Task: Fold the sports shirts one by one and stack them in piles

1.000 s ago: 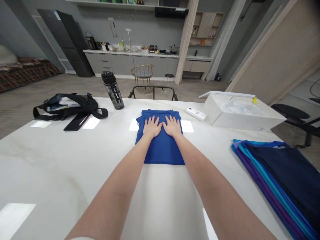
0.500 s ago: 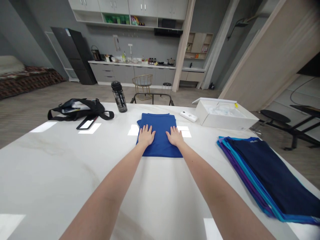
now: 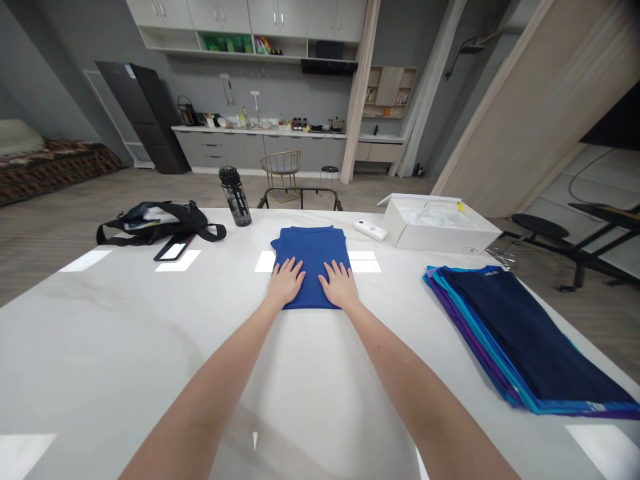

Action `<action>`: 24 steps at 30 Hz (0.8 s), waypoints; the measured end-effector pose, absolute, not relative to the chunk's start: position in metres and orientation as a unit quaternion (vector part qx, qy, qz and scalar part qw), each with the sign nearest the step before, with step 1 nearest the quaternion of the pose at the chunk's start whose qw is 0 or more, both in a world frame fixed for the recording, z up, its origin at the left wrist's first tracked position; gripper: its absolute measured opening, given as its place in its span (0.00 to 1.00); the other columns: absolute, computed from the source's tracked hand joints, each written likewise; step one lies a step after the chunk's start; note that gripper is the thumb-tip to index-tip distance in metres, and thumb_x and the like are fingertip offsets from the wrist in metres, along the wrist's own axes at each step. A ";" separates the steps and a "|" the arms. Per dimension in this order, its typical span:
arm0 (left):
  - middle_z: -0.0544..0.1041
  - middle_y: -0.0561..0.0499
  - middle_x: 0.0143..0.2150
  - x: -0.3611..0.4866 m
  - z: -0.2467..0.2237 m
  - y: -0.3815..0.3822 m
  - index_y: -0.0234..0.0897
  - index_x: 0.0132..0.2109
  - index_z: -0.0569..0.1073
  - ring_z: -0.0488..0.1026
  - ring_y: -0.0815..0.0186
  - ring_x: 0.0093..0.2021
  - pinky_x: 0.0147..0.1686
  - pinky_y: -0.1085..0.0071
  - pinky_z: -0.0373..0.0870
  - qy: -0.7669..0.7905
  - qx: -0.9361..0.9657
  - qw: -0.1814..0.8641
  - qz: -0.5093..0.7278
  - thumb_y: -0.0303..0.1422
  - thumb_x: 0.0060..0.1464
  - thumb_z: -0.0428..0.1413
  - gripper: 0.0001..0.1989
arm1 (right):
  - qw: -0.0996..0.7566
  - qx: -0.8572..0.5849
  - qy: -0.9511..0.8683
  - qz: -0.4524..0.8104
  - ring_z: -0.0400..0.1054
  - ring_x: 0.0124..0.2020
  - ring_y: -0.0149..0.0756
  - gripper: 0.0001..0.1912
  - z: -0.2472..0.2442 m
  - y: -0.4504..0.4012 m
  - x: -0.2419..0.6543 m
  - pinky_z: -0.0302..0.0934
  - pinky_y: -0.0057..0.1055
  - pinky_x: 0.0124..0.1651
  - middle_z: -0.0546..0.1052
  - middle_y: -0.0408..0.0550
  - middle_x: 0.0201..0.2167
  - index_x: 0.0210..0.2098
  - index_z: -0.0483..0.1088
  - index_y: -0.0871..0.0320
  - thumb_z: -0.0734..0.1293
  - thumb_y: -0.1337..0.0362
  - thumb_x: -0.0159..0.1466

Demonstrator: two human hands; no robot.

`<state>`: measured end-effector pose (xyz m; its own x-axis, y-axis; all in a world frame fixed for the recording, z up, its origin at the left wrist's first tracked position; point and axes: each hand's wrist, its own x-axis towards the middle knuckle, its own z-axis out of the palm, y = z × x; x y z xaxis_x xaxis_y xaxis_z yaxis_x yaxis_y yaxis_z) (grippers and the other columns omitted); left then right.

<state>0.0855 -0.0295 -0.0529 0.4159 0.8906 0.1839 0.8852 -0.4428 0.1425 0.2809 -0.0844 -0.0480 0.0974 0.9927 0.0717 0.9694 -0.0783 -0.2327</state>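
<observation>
A folded blue cloth lies flat on the white table in front of me. My left hand rests on its left side, palm down with the fingers spread. On the right side of the same cloth lies my right hand, flat and with fingers apart. Neither hand grips anything. To the right is a stack of folded garments, dark navy on top, with blue, turquoise and purple layers showing at its left edge.
Toward the far edge stand a black bottle and an open white box. Beside the box is a small white device. A black bag and a phone lie at the left. A chair stands beyond the table.
Both hands have slid toward me on the blue cloth, down to its near part. The cloth looks slightly narrower at its near edge. The view has shifted a little.
</observation>
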 end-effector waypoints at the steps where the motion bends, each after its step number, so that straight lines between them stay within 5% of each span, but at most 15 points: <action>1: 0.56 0.47 0.74 0.085 -0.052 -0.035 0.43 0.71 0.60 0.51 0.56 0.74 0.71 0.51 0.45 0.529 0.840 0.006 0.120 0.46 0.70 0.36 0.29 | 0.107 -0.736 -0.666 0.053 0.39 0.75 0.48 0.35 -0.047 -0.086 0.281 0.32 0.48 0.73 0.49 0.47 0.75 0.74 0.50 0.51 0.47 0.43 0.73; 6: 0.54 0.52 0.75 0.083 -0.050 -0.065 0.50 0.71 0.59 0.46 0.56 0.75 0.72 0.47 0.39 0.501 0.857 0.000 0.119 0.46 0.70 0.38 0.27 | 0.088 -0.735 -0.669 0.059 0.37 0.75 0.47 0.35 -0.043 -0.101 0.278 0.30 0.50 0.72 0.46 0.47 0.76 0.74 0.48 0.49 0.48 0.43 0.73; 19: 0.47 0.47 0.77 0.066 -0.047 -0.130 0.51 0.73 0.56 0.44 0.45 0.75 0.69 0.46 0.46 0.549 0.832 0.048 0.068 0.54 0.67 0.37 0.32 | 0.052 -0.712 -0.694 0.096 0.34 0.76 0.46 0.32 -0.038 -0.173 0.289 0.31 0.58 0.71 0.42 0.45 0.76 0.74 0.45 0.45 0.46 0.44 0.74; 24: 0.54 0.41 0.74 0.056 -0.038 -0.158 0.45 0.72 0.59 0.50 0.45 0.73 0.67 0.49 0.53 0.533 0.842 0.066 0.044 0.53 0.67 0.39 0.33 | 0.044 -0.705 -0.699 0.114 0.38 0.75 0.49 0.33 -0.031 -0.205 0.285 0.34 0.61 0.71 0.45 0.51 0.75 0.74 0.47 0.54 0.46 0.48 0.74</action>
